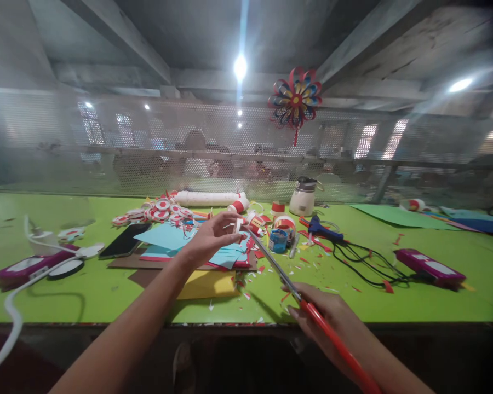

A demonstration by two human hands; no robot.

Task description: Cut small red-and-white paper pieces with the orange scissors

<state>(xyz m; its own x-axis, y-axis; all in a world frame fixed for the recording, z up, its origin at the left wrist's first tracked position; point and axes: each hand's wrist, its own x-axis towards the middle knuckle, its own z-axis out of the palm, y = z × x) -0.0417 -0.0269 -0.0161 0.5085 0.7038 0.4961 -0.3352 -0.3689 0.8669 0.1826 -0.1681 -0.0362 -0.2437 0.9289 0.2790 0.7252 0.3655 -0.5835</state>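
Two-handed, you reach forward: left hand pinching a small white piece, right hand, lower, gripping red-handled scissors angled up toward it.

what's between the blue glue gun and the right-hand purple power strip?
Head view: looped black cables and a few red scraps lie on the green tabletop there; that stretch isn't bare.
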